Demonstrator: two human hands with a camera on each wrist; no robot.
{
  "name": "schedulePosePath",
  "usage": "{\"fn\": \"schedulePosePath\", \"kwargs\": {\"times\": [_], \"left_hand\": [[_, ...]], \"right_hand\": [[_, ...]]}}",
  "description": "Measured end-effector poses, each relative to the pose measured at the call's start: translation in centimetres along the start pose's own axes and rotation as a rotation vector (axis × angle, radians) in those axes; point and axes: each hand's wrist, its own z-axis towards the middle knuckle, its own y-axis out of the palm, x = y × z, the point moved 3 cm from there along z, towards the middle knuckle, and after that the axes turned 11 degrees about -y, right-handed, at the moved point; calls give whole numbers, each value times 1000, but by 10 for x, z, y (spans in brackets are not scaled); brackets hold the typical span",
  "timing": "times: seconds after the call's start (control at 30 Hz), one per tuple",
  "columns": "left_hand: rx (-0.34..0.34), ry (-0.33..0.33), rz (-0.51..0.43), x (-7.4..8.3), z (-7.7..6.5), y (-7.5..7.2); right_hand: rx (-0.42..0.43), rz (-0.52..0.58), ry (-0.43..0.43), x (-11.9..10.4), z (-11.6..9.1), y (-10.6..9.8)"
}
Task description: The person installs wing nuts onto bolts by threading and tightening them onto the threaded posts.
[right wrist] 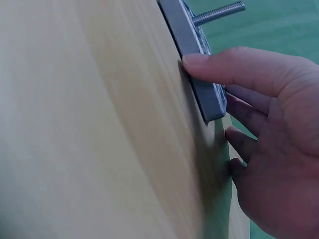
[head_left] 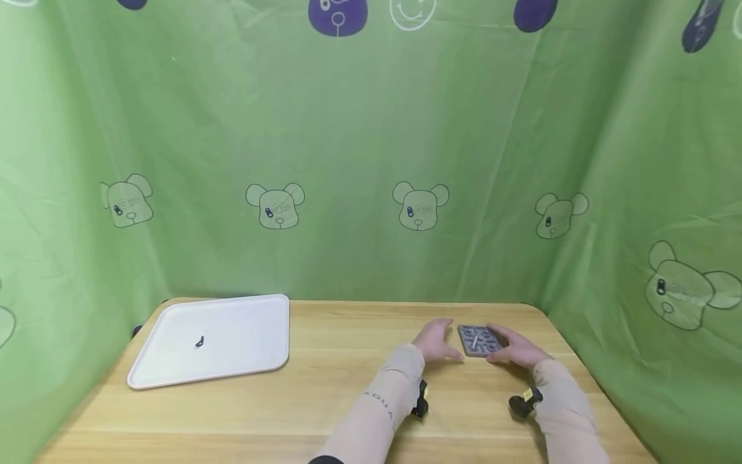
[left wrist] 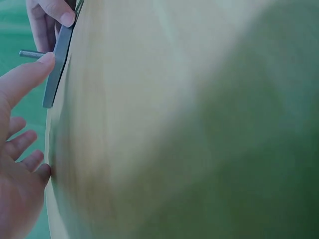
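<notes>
A square grey plate (head_left: 468, 334) with grooves and round recesses lies on the wooden table at the right. From its middle rises a threaded metal rod (right wrist: 220, 13). My right hand (head_left: 518, 348) holds the plate's right side, thumb on the near edge and fingers round toward the far one. To the plate's left is my left hand (head_left: 436, 341), thumb and fingers spread apart with nothing gripped. In the left wrist view, the left thumb (left wrist: 27, 77) overlaps the plate near the rod, while the other fingers are loosely bent.
A white tray (head_left: 243, 335) stands at the table's left side, with a small black piece (head_left: 199, 342) lying in it. Green curtains (head_left: 348, 258) hang behind the table (head_left: 324, 412) and along both sides. A small camera is strapped to each wrist.
</notes>
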Motion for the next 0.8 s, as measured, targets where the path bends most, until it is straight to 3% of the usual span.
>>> {"fn": "schedulePosePath", "kwargs": {"times": [0.47, 0.8], "left_hand": [[-18, 68, 100, -9, -13, -10], [-69, 49, 118, -26, -36, -30]], "right_hand": [[20, -11, -93, -31, 6, 31], [22, -36, -128, -60, 5, 55]]}}
